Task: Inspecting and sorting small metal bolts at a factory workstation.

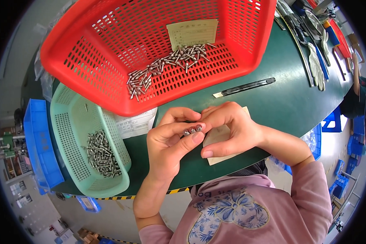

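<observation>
Between the thumb and fingers of my left hand (166,148), a few small metal pins (192,130) are pinched side by side, their round ends facing up. My right hand (234,130) is beside them, its fingers reaching to the left fingertips and its thumb held apart. The right fingertips are partly hidden, and I see nothing in that hand. Similar pins lie in a heap in the large red basket (130,109) beyond my hands. More fill the bottom of the pale green basket (124,156) on the left.
A black utility knife (248,86) lies on the green table (288,105), blade exposed. Beige paper (216,142) is under my right hand, a printed sheet (138,123) by the baskets. Gloves (315,67) and tools lie far right. A blue bin (40,142) stands far left.
</observation>
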Available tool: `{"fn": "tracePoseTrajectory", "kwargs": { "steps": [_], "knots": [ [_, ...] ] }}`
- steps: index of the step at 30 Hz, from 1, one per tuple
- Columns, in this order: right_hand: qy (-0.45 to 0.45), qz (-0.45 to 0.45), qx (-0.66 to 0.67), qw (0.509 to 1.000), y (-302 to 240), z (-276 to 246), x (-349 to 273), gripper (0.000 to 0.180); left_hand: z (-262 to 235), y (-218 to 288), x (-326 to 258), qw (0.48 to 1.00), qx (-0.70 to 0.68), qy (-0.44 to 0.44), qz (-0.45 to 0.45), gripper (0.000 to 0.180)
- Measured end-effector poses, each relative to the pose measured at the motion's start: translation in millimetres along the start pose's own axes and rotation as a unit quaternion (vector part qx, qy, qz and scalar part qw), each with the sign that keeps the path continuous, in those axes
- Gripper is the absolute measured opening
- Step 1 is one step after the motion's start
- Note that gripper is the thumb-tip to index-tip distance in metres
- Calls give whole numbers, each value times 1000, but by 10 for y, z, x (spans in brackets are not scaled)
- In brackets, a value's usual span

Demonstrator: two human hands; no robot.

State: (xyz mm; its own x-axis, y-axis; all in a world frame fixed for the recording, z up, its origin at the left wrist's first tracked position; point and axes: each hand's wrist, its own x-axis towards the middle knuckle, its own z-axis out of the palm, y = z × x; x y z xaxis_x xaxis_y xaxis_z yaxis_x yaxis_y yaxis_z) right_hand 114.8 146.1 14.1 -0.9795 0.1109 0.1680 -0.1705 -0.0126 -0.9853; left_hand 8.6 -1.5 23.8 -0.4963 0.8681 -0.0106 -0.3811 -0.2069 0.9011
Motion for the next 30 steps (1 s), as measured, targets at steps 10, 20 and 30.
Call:
{"fn": "tracePoseTrajectory", "kwargs": {
  "steps": [10,20,30],
  "knots": [
    [-19,29,39,999,-52,8,14,20,-33,7,-20,995,-81,-3,-62,17],
    [11,78,105,991,-62,-6,10,25,62,-11,27,862,415,24,290,34],
    [130,-243,-332,902,-60,-121,83,30,7,-23,13,935,307,69,164,39]
  ]
}}
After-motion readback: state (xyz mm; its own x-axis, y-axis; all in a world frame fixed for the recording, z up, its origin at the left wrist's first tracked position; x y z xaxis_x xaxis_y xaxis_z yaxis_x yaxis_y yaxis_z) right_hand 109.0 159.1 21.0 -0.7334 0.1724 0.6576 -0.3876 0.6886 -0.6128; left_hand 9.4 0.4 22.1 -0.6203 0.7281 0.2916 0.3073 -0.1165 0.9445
